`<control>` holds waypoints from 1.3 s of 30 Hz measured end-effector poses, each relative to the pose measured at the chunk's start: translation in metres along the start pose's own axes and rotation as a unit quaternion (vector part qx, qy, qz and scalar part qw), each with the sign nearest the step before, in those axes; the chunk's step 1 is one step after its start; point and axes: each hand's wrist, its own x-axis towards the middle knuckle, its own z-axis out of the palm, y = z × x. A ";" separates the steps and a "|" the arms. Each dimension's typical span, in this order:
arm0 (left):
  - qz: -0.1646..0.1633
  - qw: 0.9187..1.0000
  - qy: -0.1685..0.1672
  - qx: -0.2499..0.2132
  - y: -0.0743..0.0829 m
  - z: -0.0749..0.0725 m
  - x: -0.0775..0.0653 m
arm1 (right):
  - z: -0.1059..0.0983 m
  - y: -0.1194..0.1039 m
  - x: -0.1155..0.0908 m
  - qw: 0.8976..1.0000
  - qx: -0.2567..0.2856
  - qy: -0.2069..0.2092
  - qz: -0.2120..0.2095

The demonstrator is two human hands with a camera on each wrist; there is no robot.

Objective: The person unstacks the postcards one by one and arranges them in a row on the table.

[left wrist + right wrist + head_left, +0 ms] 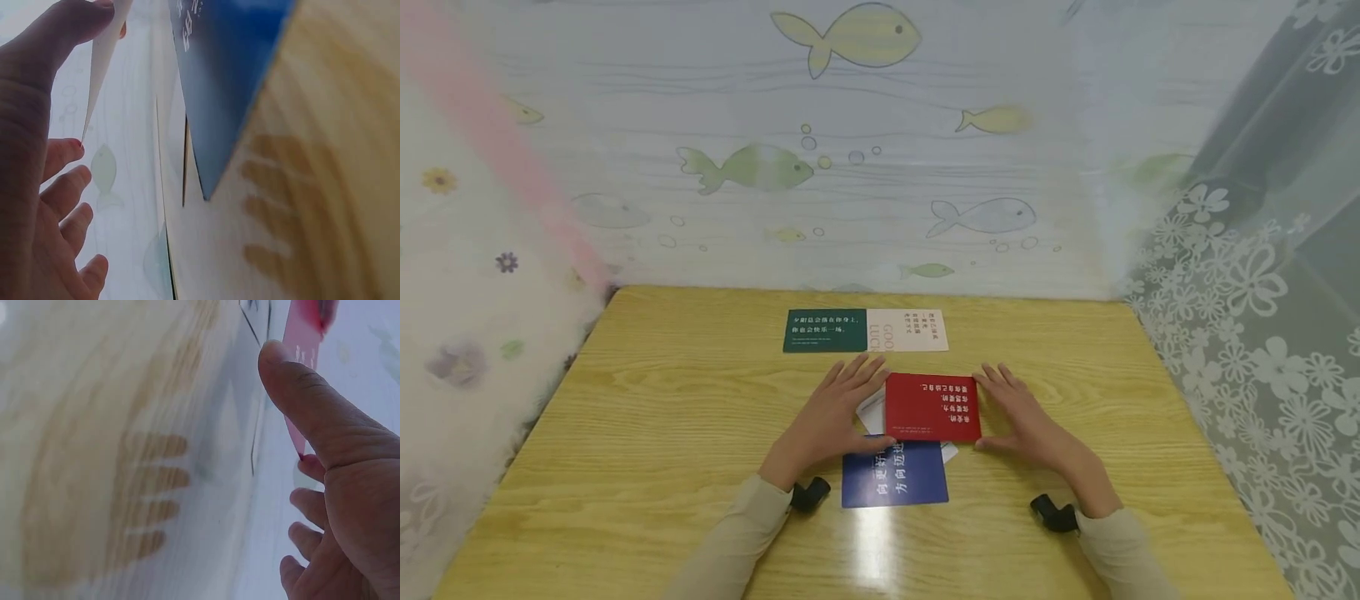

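A red card (932, 408) with white lettering is held off the table between two hands. My left hand (829, 417) grips its left edge, the thumb at the near corner and the index finger at the far one. On the opposite edge, my right hand (1028, 427) holds the card the same way, its other fingers spread. Below it lies a blue card (921, 487) with white characters, partly covered. Whitish cards (872, 419) peek out under the red one, mostly hidden. The left wrist view shows the held card's pale underside (103, 62).
Farther back on the wooden table (685, 433), a dark green card (825, 337) lies side by side with a cream card (925, 329) printed with "GOOD LUCK"-like lettering, partly cut off. A fish-patterned curtain (865, 233) hangs behind the table's far edge.
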 end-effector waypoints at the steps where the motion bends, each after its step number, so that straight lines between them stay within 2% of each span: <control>1: 0.000 1.000 0.002 0.002 0.001 0.001 0.003 | -0.001 0.002 0.000 1.000 -0.001 0.000 0.002; 5: -0.003 1.000 0.002 0.011 0.002 0.005 0.015 | -0.007 0.011 0.001 1.000 -0.003 0.008 0.002; 12: 0.013 0.999 0.004 0.030 0.003 0.009 0.037 | -0.018 0.025 0.004 1.000 -0.018 0.014 0.009; 24: 0.012 0.998 -0.045 0.034 0.000 0.012 0.079 | -0.035 0.052 0.014 1.000 -0.012 0.005 0.022; 32: 0.001 0.999 -0.053 0.008 -0.005 0.017 0.101 | -0.045 0.066 0.022 0.999 -0.030 0.013 0.013; 39: 0.001 0.998 -0.055 -0.007 -0.007 0.023 0.121 | -0.057 0.079 0.029 0.999 -0.044 0.000 0.026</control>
